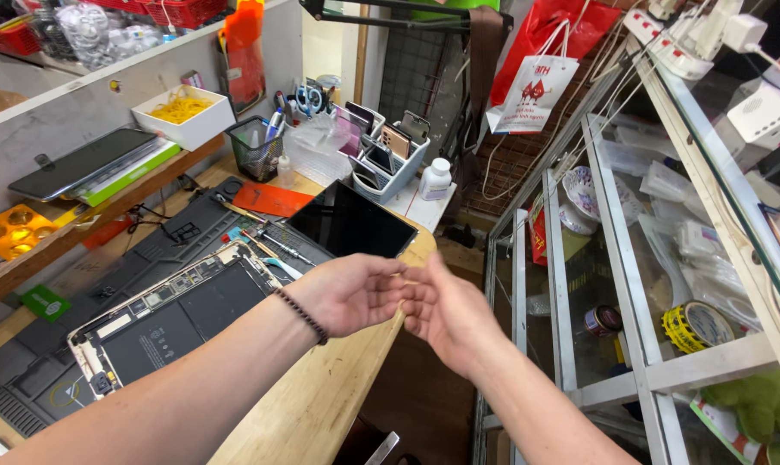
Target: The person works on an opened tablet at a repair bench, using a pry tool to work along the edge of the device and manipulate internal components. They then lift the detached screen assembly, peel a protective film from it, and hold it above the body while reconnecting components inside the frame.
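My left hand (349, 293) and my right hand (446, 312) meet over the right edge of the wooden workbench (321, 396), fingertips touching each other. Both are blurred and I see nothing held in either. A dark bead bracelet (302, 315) circles my left wrist. To the left lies an opened tablet (170, 314) with its batteries and boards exposed, resting on a grey repair mat (37, 362). A detached black screen panel (351, 226) lies just beyond my hands. Tweezers and screwdrivers (274, 250) lie between the tablet and the panel.
A grey bin of phones (390, 159), a mesh pen cup (254, 148), a white bottle (436, 179) and a white box of yellow rubber bands (183, 116) stand at the back. A glass display cabinet (631, 284) with tape rolls fills the right side.
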### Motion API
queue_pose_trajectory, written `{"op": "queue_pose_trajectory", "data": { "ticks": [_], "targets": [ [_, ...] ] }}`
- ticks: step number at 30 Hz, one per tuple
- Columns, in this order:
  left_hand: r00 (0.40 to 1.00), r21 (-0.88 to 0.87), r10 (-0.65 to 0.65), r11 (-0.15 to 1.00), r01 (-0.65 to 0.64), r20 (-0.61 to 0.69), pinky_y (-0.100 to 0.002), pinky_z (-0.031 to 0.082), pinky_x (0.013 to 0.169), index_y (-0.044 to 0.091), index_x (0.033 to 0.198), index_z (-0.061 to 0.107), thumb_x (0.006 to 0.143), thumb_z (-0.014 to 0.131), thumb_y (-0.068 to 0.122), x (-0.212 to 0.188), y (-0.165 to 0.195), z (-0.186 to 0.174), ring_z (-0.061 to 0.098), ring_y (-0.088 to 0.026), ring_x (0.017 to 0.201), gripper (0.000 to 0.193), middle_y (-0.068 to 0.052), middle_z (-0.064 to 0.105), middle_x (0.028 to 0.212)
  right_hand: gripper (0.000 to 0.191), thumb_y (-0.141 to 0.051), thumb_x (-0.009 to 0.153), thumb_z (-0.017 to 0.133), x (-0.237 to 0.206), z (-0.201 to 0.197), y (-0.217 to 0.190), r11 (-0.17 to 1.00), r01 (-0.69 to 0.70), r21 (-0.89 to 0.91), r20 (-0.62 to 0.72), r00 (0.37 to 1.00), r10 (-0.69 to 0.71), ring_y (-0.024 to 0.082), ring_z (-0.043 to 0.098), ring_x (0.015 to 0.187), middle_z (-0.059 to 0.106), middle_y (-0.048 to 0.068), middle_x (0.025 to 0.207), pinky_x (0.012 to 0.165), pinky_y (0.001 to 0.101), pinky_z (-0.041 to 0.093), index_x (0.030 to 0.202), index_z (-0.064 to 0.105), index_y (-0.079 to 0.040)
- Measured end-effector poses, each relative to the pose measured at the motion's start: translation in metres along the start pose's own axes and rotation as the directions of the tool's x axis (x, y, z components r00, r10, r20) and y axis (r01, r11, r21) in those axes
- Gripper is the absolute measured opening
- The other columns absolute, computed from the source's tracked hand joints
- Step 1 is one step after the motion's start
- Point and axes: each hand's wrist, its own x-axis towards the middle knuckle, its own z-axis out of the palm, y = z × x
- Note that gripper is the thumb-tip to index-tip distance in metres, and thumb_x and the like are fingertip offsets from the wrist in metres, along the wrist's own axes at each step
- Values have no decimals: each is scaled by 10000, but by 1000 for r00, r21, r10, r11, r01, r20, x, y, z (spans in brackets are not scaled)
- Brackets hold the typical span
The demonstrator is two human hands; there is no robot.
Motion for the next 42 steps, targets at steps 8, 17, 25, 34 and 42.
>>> {"op": "queue_pose_trajectory", "data": {
  "ticks": [8,17,25,34,42],
  "targets": [
    [974,112,-43,994,18,223,-351,599,798,69,1024,650,940,694,246,64,-10,132,691,-195,823,201,-47,698,902,489,-500,1044,447,-44,-86,-53,840,540,50,-377,789,-485,142,594,679,646,49,869,615,311,488,1305,526,-94],
    [951,360,-187,928,90,245,-505,509,999,109,1269,535,821,772,398,125,-49,305,602,-279,1083,584,-92,616,1129,325,-308,1025,645,-165,-187,-104,362,328,-872,-339,128,-932,175,706,848,736,119,1005,770,320,535,1170,726,-29],
    [952,398,-284,891,219,110,-531,444,1075,100,1509,332,872,759,393,156,-115,379,535,-357,1238,821,-165,508,1368,581,-453,979,629,-205,-255,-138,69,-384,-921,-209,336,-919,442,582,1191,626,291,1268,988,498,444,1283,624,42],
    [895,334,-358,905,263,267,-473,566,888,121,1038,623,942,678,360,177,-136,383,633,-208,967,263,-24,613,1003,652,-546,985,475,-195,-233,-118,193,-539,-820,-483,471,-738,390,603,1214,657,239,1252,1041,536,403,1397,552,-46],
    [866,376,-297,916,140,403,-430,616,793,70,1008,630,927,648,124,182,-121,364,711,-254,834,99,-98,707,921,429,-402,1008,565,-204,-216,-128,277,-240,-931,-328,212,-920,379,715,880,735,212,938,773,467,536,1165,724,-36]
  ]
}}
